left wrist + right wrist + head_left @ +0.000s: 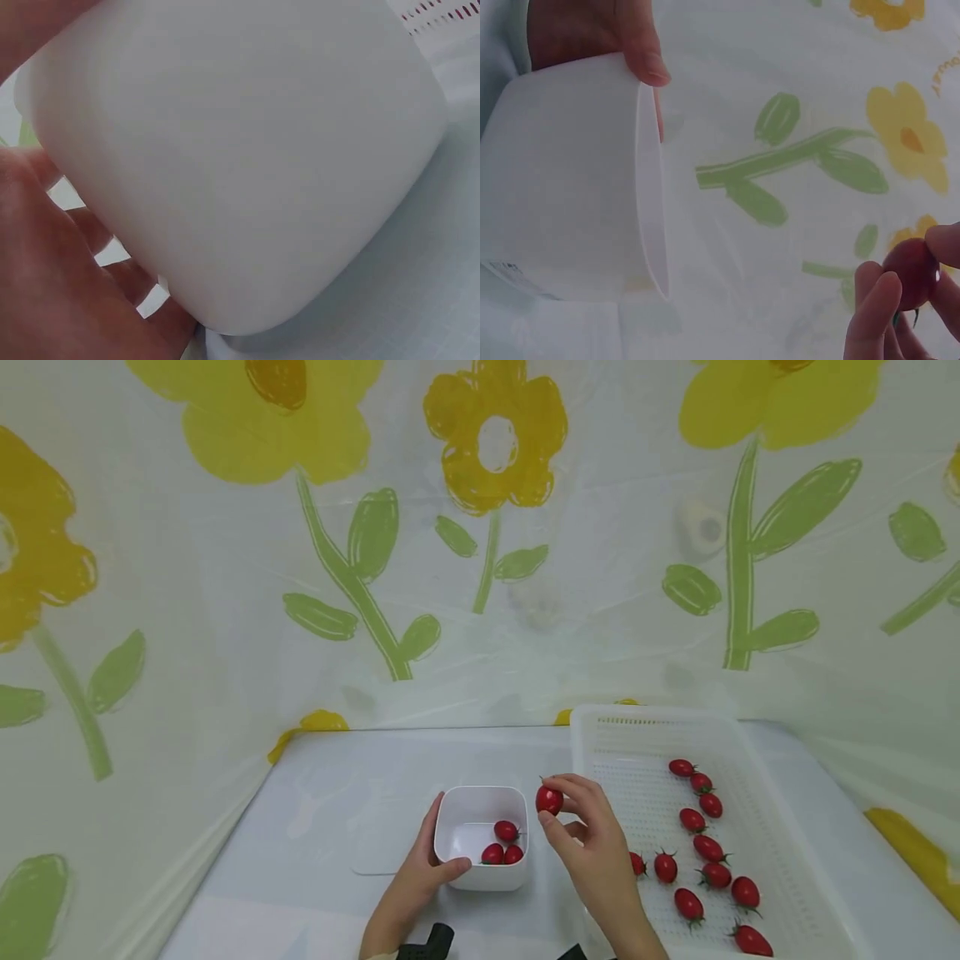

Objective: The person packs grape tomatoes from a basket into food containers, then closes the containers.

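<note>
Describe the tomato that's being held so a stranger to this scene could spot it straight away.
Start at the white perforated tray on the right of the table, then move left to the small white tub that the left hand grips. Just right of the tub's rim, the right hand pinches one cherry tomato: the only one off the surface, outside tub and tray.

White counter [352,777] carries a small white tub [482,839]; a white perforated tray [652,735] lies just right of the tub.
</note>
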`<action>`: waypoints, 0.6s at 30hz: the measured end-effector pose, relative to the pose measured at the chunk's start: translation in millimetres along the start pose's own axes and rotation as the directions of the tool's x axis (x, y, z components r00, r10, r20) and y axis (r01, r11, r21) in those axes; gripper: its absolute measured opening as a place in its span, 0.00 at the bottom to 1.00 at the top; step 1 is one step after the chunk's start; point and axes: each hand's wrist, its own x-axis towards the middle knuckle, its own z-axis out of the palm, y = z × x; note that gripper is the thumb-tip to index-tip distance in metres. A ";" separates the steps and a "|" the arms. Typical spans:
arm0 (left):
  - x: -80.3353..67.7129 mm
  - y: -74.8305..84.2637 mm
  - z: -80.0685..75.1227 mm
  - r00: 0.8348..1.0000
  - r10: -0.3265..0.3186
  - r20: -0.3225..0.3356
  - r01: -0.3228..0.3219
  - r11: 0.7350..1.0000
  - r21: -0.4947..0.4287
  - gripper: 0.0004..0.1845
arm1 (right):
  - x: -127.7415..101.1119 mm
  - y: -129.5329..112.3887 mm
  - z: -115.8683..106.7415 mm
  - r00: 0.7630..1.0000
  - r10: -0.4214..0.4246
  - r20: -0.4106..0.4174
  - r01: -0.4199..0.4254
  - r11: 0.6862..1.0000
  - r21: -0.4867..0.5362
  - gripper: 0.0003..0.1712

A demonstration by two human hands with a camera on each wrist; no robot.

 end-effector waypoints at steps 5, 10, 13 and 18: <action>0.1 1.6 0.9 0.999 -0.039 -0.026 0.039 0.999 -0.007 0.47 | -3.3 0.1 11.9 0.999 0.030 0.011 -0.030 1.000 0.009 0.20; -0.2 1.9 1.0 0.999 -0.042 -0.033 0.042 0.999 -0.001 0.46 | -7.2 2.7 23.3 0.998 0.026 0.054 -0.028 0.999 0.030 0.21; -0.4 0.4 0.8 0.999 -0.042 -0.024 0.041 0.999 -0.012 0.46 | -9.4 6.1 29.0 0.996 0.018 0.084 -0.019 1.000 0.019 0.21; -0.2 -1.5 0.4 0.999 -0.048 -0.019 0.047 0.999 -0.023 0.45 | -11.6 12.8 38.8 0.995 0.006 0.098 -0.002 0.999 -0.038 0.20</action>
